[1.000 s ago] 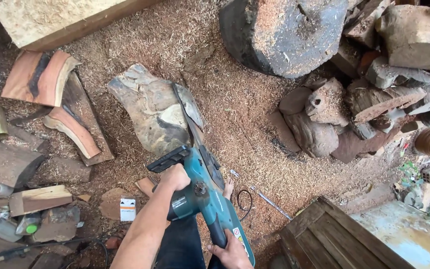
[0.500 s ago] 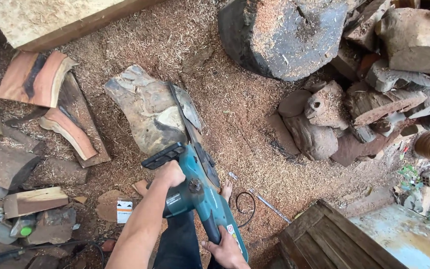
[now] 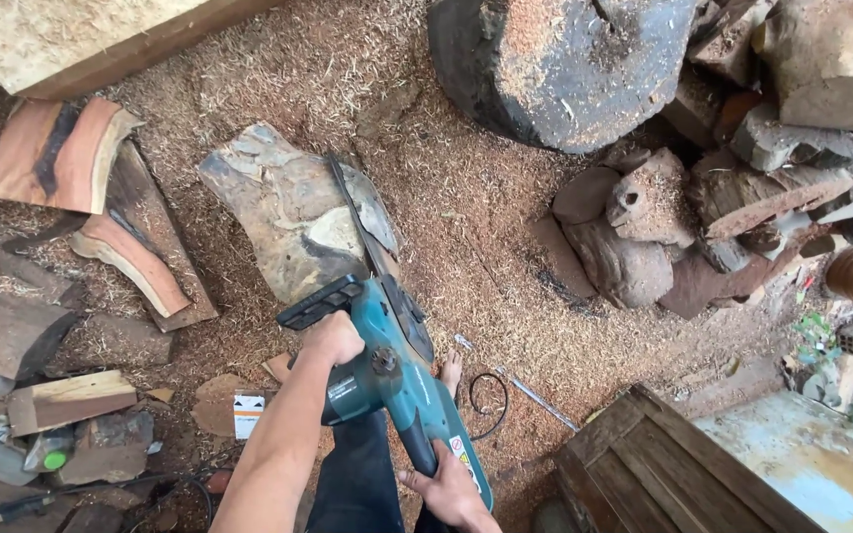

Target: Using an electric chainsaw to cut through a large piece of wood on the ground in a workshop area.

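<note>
A teal electric chainsaw (image 3: 402, 380) points away from me, its bar (image 3: 352, 212) lying in a cut through a grey, flat chunk of wood (image 3: 288, 212) on the sawdust ground. My left hand (image 3: 333, 338) grips the saw's front handle. At the bottom edge my right hand (image 3: 451, 491) holds the rear handle. My bare foot (image 3: 451, 372) shows just right of the saw body, and my dark trouser leg hangs below it.
A big dark log round (image 3: 560, 64) stands at the top. Split logs (image 3: 703, 212) pile up at the right. Reddish offcut slabs (image 3: 56, 158) lie left, scrap pieces (image 3: 61, 400) lower left, a wooden crate (image 3: 663, 474) lower right, a black cable loop (image 3: 491, 405) beside it.
The view has drifted slightly; the saw and both hands sit a little lower and farther right in frame. The bar stays in the same cut in the grey chunk.
</note>
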